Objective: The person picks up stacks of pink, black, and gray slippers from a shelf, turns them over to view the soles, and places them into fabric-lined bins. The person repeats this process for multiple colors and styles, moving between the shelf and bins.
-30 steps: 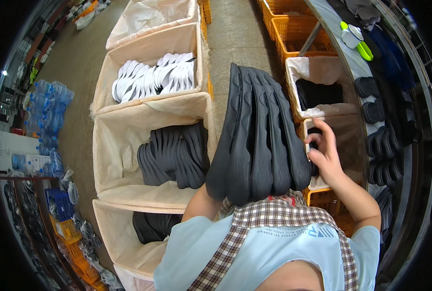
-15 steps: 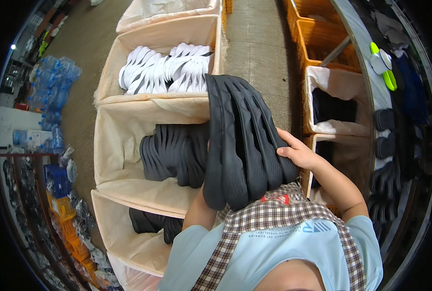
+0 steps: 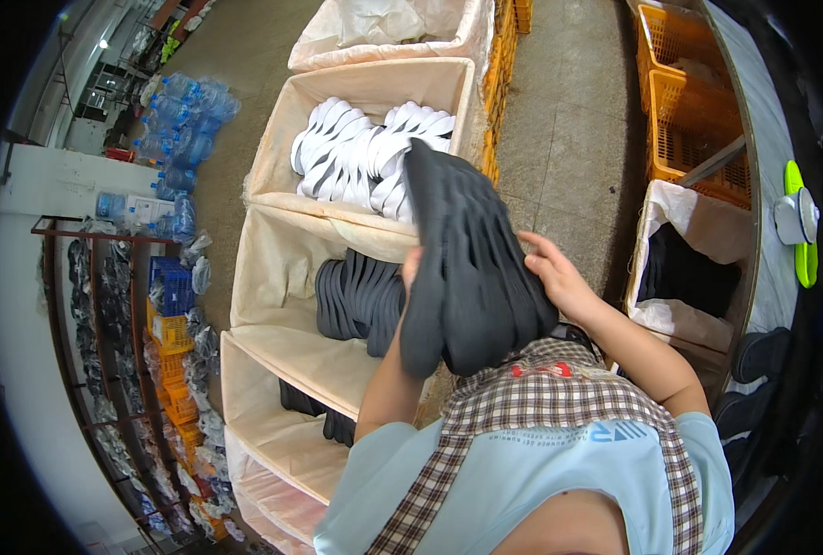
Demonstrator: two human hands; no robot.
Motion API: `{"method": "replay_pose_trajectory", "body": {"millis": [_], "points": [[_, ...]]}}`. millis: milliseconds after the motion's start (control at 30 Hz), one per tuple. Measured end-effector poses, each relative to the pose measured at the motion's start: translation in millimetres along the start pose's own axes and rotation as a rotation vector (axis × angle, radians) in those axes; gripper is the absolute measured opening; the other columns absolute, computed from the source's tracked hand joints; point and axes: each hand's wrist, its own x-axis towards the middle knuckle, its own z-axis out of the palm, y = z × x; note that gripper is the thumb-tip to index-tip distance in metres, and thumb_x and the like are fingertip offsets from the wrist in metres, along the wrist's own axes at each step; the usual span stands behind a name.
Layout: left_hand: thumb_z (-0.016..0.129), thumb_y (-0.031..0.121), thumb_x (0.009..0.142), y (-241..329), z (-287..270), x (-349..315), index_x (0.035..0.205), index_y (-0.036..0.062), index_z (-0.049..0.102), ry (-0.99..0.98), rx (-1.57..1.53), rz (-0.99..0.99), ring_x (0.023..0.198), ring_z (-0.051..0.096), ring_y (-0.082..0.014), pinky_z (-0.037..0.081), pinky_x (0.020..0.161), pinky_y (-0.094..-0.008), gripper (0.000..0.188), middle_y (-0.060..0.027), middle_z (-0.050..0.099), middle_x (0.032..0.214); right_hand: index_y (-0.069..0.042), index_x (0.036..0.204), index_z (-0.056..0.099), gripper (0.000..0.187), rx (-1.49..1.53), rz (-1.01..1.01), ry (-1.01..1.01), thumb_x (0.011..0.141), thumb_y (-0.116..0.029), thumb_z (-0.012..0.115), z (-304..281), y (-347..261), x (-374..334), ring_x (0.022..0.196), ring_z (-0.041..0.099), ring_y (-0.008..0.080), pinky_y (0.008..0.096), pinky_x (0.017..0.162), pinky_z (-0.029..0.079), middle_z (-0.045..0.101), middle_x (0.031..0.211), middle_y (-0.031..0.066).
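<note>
The right hand [image 3: 564,280], apart from the dark insoles [image 3: 472,268] a second ago, now meets their side. The left hand [image 3: 411,266], hidden then, shows opposite. The insoles' gaps are narrower; their tips now overlap the white insoles [image 3: 361,157].

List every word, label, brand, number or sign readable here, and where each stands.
Light blue shirt: blue chest print, upside down; wording not copied here, smallest lines too blurred.
Checked apron: red patch, too small to read.
Dark sole-shaped pieces: no print visible.
Elsewhere: nothing large enough to read.
</note>
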Motion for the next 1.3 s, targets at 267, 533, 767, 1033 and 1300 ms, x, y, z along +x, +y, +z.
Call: {"method": "replay_pose_trajectory", "body": {"millis": [267, 533, 767, 1033, 1300], "points": [[0.051, 0.033, 0.082, 179.9, -24.3, 87.5, 0.116, -0.0053, 0.053, 0.113, 0.219, 0.138, 0.095, 0.062, -0.0334, 0.053, 0.083, -0.0428, 0.052, -0.0202, 0.061, 0.105, -0.008, 0.106, 0.056, 0.018, 0.038, 0.186, 0.261, 0.092, -0.018, 0.054, -94.3, 13.1, 21.7, 0.089, 0.058, 0.0114, 0.0255, 0.075, 0.045, 0.059, 0.095, 0.0007], [0.060, 0.033, 0.073, 185.3, -141.0, 282.5, 0.113, -0.0022, 0.057, 0.334, 0.506, -0.183, 0.085, 0.062, -0.0280, 0.051, 0.081, -0.0375, 0.054, -0.0153, 0.063, 0.098, -0.010, 0.100, 0.057, 0.011, 0.149, 0.433, 0.713, 0.090, -0.014, 0.054, -120.0, 40.6, 2.0, 0.080, 0.058, 0.0094, 0.0231, 0.066, 0.044, 0.061, 0.091, 0.0007], [0.062, 0.032, 0.078, 161.7, -168.4, 341.5, 0.128, -0.0004, 0.048, 0.092, 0.830, -0.339, 0.105, 0.052, -0.0194, 0.038, 0.095, -0.0276, 0.061, -0.0108, 0.055, 0.119, -0.008, 0.100, 0.056, 0.012, 0.083, 0.539, 0.670, 0.091, -0.015, 0.053, -101.8, 33.1, 25.1, 0.080, 0.056, 0.0086, 0.0228, 0.068, 0.042, 0.060, 0.092, 0.0001], [0.070, 0.028, 0.077, 184.1, -121.9, 366.6, 0.146, 0.0068, 0.023, 0.107, 0.948, -0.417, 0.125, 0.042, -0.0263, 0.039, 0.098, -0.0327, 0.086, -0.0186, 0.036, 0.142, -0.005, 0.101, 0.055, 0.011, 0.040, 0.437, 0.628, 0.090, -0.009, 0.054, -97.0, 24.7, 54.5, 0.078, 0.053, 0.0069, 0.0205, 0.066, 0.041, 0.057, 0.088, -0.0019], [0.057, 0.028, 0.091, 202.4, -129.2, 340.7, 0.133, 0.0010, 0.044, 0.010, 0.710, -0.573, 0.119, 0.049, -0.0198, 0.036, 0.102, -0.0292, 0.051, -0.0075, 0.050, 0.133, -0.002, 0.101, 0.059, 0.016, -0.151, 0.372, 0.671, 0.086, -0.007, 0.057, -103.0, 36.8, 40.9, 0.083, 0.056, 0.0112, 0.0260, 0.074, 0.048, 0.061, 0.091, 0.0038]]}}
